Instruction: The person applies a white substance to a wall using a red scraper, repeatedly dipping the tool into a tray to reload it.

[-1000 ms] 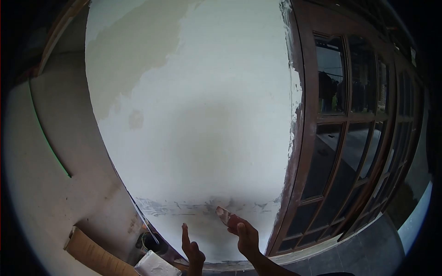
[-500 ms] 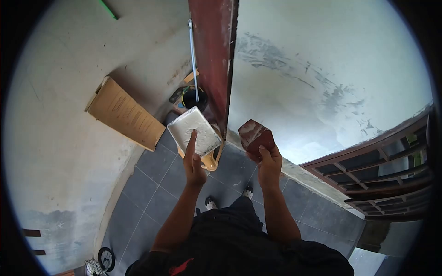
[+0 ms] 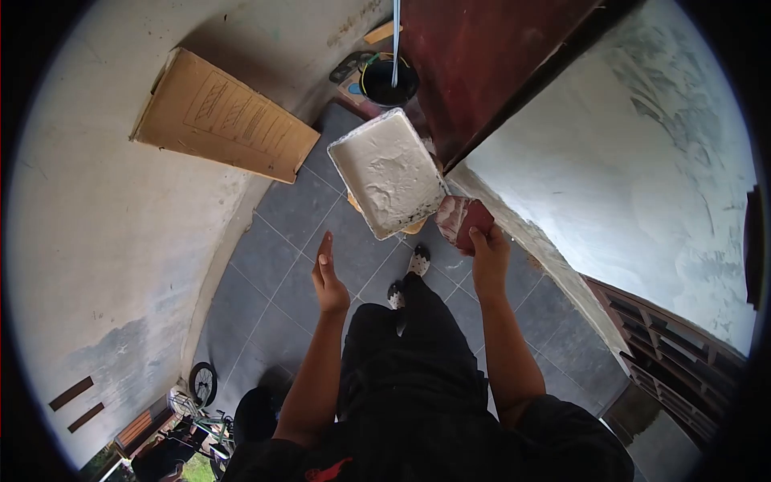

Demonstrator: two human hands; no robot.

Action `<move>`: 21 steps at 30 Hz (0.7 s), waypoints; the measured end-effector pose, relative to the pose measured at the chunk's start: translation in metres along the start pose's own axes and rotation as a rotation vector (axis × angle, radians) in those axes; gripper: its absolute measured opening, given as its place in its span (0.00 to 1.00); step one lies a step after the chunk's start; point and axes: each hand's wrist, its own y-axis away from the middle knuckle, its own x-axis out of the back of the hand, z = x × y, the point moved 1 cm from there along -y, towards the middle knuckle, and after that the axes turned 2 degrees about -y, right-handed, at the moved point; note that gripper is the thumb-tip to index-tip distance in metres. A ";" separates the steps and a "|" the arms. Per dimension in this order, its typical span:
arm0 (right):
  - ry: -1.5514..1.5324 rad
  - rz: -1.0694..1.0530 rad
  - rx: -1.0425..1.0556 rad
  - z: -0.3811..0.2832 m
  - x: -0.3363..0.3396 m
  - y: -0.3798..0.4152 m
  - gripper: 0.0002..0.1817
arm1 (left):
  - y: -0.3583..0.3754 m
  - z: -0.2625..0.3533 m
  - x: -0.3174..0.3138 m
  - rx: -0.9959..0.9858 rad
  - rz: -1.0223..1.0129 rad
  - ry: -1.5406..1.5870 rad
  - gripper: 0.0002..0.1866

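Note:
My right hand holds a flat reddish-brown putty scraper, its thumb on the near face. White paste is smeared over the scraper's left part. Close to the scraper's left edge is a rectangular white tray, containing thick white putty with an uneven surface. Beneath the tray, bits of a yellow stool or chair show; the rest is hidden. My left hand is in the air below and left of the tray, fingers stretched out, holding nothing.
A cardboard box leans by the left wall. Behind the tray stands a black bucket with a pale pole in it, beside a dark red door. A patchily plastered wall rises at right. A bicycle is at lower left.
The view has turned, bringing more floor and the bicycle into sight. My left hand no longer overlaps the tray, and the scraper now appears closer to the tray's right side.

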 end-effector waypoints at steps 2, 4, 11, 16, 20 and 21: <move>0.169 -0.016 -0.026 0.018 -0.021 -0.023 0.13 | -0.015 -0.028 0.003 0.071 0.021 0.014 0.47; 0.339 -0.021 -0.065 0.044 -0.041 -0.035 0.13 | -0.028 -0.061 0.000 0.155 0.024 0.024 0.47; 0.634 -0.100 0.064 0.135 -0.122 -0.072 0.11 | -0.089 -0.148 -0.014 0.454 0.004 0.071 0.53; 0.643 -0.095 0.093 0.186 -0.158 -0.084 0.12 | -0.127 -0.187 -0.016 0.577 -0.069 0.072 0.54; 0.711 -0.082 0.074 0.200 -0.178 -0.087 0.10 | -0.145 -0.203 -0.016 0.621 -0.149 0.089 0.54; 0.692 -0.067 0.101 0.203 -0.182 -0.088 0.10 | -0.148 -0.204 -0.016 0.628 -0.177 0.107 0.55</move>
